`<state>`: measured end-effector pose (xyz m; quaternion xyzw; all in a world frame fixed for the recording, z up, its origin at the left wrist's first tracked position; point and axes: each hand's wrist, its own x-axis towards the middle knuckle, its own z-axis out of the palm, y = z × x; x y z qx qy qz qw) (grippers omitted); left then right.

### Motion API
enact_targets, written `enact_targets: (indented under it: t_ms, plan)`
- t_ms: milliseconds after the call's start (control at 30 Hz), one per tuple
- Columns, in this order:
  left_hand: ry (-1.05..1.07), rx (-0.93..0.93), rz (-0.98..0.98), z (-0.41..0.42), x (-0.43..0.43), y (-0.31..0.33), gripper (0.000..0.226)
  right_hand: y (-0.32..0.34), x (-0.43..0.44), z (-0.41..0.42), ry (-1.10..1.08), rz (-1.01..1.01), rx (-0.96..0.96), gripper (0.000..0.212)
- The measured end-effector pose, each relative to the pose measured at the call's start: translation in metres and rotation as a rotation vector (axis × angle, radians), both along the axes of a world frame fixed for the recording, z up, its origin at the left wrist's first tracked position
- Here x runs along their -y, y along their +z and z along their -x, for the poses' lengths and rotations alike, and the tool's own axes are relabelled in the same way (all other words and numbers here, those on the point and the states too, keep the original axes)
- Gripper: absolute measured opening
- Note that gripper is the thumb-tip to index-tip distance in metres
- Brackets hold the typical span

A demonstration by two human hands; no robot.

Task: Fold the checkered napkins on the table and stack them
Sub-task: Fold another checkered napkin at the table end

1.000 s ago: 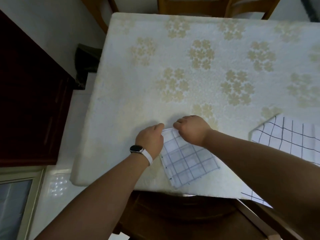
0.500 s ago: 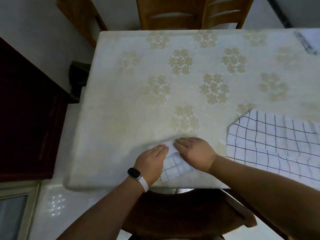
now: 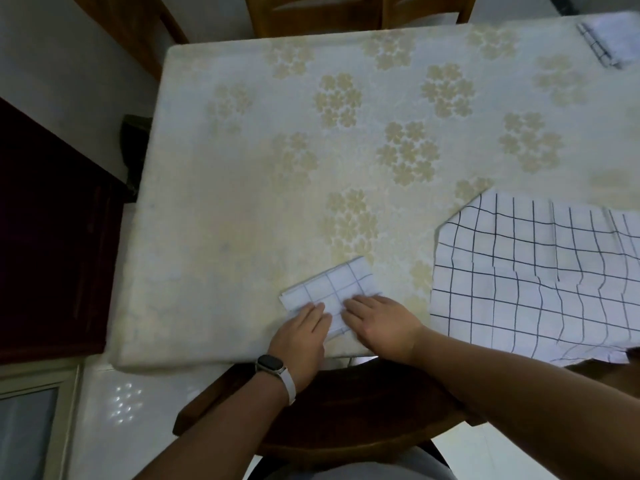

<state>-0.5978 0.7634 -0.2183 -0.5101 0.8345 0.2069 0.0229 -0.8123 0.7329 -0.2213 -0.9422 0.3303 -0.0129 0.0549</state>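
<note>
A small folded checkered napkin (image 3: 334, 287) lies near the table's front edge. My left hand (image 3: 302, 336), with a watch on its wrist, lies flat on the napkin's near left part. My right hand (image 3: 379, 322) presses flat on its near right part, fingers straight and pointing left. To the right, a large unfolded checkered napkin (image 3: 540, 282) is spread out and hangs slightly over the front edge. Another checkered napkin (image 3: 613, 39) shows at the far right corner, blurred.
The table (image 3: 263, 174) has a cream cloth with gold flower prints. A wooden chair (image 3: 346, 12) stands at the far side, another chair seat (image 3: 346, 420) is below my arms. A dark cabinet (image 3: 48, 237) stands to the left.
The napkin was folded over once more into a smaller rectangle. Both hands slid back toward the front edge and flattened on it. The view shifted left to right, showing more table.
</note>
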Motion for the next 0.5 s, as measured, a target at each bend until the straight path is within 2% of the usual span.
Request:
enact_targets:
  t_ms: [333, 500]
  plan:
    - [-0.026, 0.167, -0.089, 0.003, -0.016, -0.005, 0.063, -0.01, -0.008, 0.007, -0.013, -0.073, -0.055, 0.062]
    - [-0.025, 0.234, -0.142, -0.001, -0.027, -0.006, 0.084, -0.012, -0.014, 0.018, -0.006, -0.127, -0.113, 0.074]
